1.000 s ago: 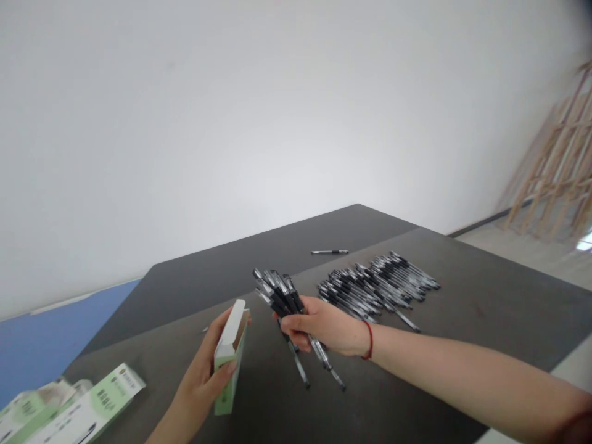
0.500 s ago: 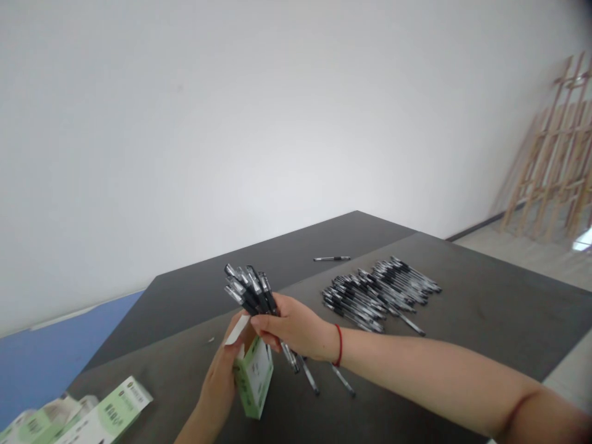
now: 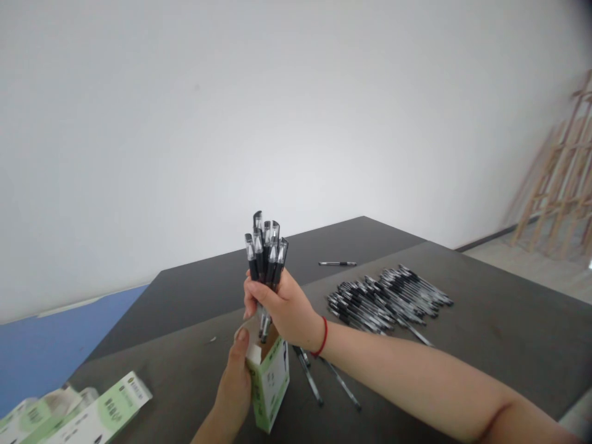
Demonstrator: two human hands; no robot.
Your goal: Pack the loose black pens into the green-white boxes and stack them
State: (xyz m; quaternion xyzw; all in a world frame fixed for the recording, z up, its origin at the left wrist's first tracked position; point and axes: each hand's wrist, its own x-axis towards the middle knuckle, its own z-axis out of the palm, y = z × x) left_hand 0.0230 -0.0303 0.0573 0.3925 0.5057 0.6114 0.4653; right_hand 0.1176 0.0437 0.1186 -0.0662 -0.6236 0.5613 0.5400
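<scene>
In my right hand (image 3: 289, 308), a red cord round its wrist, is a bundle of black-capped gel pens (image 3: 266, 250), fingers wrapped about their middles. The bundle stands upright, its lower ends over the open top of a green and white carton (image 3: 272, 385). Whether any tip is inside the carton I cannot tell. My left hand (image 3: 234, 382) grips the carton's left side, thumb near the raised white flap. Just right of the carton, a few loose pens (image 3: 342, 383) lie on the dark table, partly behind my right forearm.
A large pile of pens (image 3: 388, 299) spreads over the table (image 3: 499, 308) to the right. One single pen (image 3: 337, 264) lies farther back. More green and white cartons (image 3: 108, 410) are at the lower left. Wooden racks (image 3: 562, 179) lean by the wall at far right.
My right hand has turned the pen bundle from a leftward slant to upright, bringing its lower ends over the carton's opening. Both hands and the carton appear slightly farther right in view.
</scene>
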